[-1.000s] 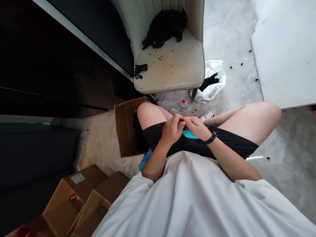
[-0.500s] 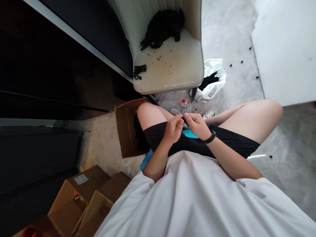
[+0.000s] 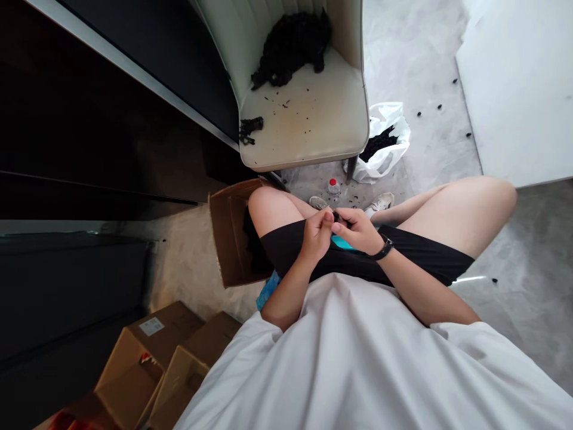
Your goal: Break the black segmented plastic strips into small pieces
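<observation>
My left hand and my right hand meet above my lap, both with the fingers closed. Pinched between their fingertips is a small black piece, mostly covered, so its kind cannot be made out. My right wrist carries a black band. Under the hands, a bright blue flat thing shows on my dark shorts. Beyond my knees, a cream chair bears a dark crumpled heap, a smaller black clump and scattered black bits.
A white plastic bag with black pieces stands beside the chair leg. Close to my feet is a clear bottle with a red cap. An open cardboard box sits by my left knee, more boxes behind it. Black bits dot the floor.
My right thumb has slid down and back from the fingertips, and more of the black piece shows between the hands. The view has shifted slightly.
</observation>
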A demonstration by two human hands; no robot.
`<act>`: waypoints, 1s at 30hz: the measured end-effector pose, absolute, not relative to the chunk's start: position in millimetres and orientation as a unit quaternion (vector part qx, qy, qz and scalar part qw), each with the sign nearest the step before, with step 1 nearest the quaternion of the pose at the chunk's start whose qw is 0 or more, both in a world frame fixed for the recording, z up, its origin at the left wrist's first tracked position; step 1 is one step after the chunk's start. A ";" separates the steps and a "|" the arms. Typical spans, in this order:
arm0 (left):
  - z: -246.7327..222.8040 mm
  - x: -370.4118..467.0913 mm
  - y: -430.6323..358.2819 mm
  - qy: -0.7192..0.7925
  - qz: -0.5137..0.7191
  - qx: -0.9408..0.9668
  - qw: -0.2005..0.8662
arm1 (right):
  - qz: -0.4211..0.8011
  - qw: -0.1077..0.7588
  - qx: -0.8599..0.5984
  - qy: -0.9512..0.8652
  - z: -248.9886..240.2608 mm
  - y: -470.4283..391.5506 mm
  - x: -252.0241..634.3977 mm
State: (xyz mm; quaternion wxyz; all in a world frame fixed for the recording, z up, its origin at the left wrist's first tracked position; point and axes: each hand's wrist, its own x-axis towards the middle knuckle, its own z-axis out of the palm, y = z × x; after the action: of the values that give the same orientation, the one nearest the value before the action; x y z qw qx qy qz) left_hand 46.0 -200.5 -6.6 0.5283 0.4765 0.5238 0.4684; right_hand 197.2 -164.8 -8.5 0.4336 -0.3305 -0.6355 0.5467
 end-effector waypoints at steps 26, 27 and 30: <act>0.2 24.5 -201.3 0.429 0.370 0.364 0.739 | 0.599 0.346 -0.214 -0.690 12.8 -164.1 214.4; 0.0 22.9 -199.7 0.453 0.380 0.409 0.695 | 0.602 0.347 -0.226 -0.683 11.9 -165.0 214.7; 1.6 21.6 -197.2 0.535 0.417 0.547 0.491 | 0.601 0.350 -0.287 -0.659 9.6 -167.9 214.2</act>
State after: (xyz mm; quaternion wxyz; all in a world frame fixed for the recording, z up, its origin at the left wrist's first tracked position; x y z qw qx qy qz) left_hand 21.6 -197.2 1.6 0.4911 0.5468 0.5346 0.4171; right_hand 214.2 -167.9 9.6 0.3496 -0.2868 -0.6589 0.6012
